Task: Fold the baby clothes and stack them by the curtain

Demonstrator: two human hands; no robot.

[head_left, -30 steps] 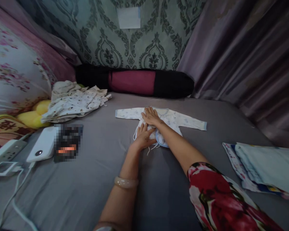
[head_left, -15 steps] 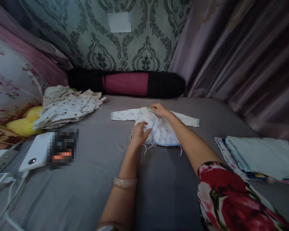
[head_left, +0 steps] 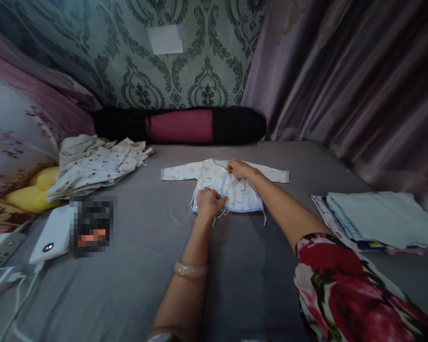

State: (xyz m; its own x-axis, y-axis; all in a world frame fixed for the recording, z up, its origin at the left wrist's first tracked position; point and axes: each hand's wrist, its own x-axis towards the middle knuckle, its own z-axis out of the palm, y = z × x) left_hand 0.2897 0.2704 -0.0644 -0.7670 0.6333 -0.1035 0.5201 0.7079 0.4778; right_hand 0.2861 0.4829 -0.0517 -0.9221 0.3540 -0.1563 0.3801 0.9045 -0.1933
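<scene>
A small white baby shirt [head_left: 241, 194] with a faint print, blue trim and thin white ties lies spread on the grey bedsheet, sleeves stretched to either side. My left hand [head_left: 211, 202] rests on the shirt's lower left front, thumb apart from the fingers. Near the neckline, my right hand [head_left: 239, 169] has its fingers closed on the overlapping front panel's edge, where the cloth bunches slightly. Its fingertips are partly hidden. The right forearm crosses over part of the right sleeve.
Folded cloths [head_left: 381, 218] are stacked at the right. Crumpled printed clothes [head_left: 96, 159] lie at the left, above a white power bank [head_left: 53, 235] with cables, a pixelated object and a power strip [head_left: 3, 249]. A black and maroon bolster [head_left: 180, 126] lines the wall.
My right hand has moved slightly down from the collar along the front panel's edge. My left hand has shifted a little lower on the shirt. The camera view has turned slightly right.
</scene>
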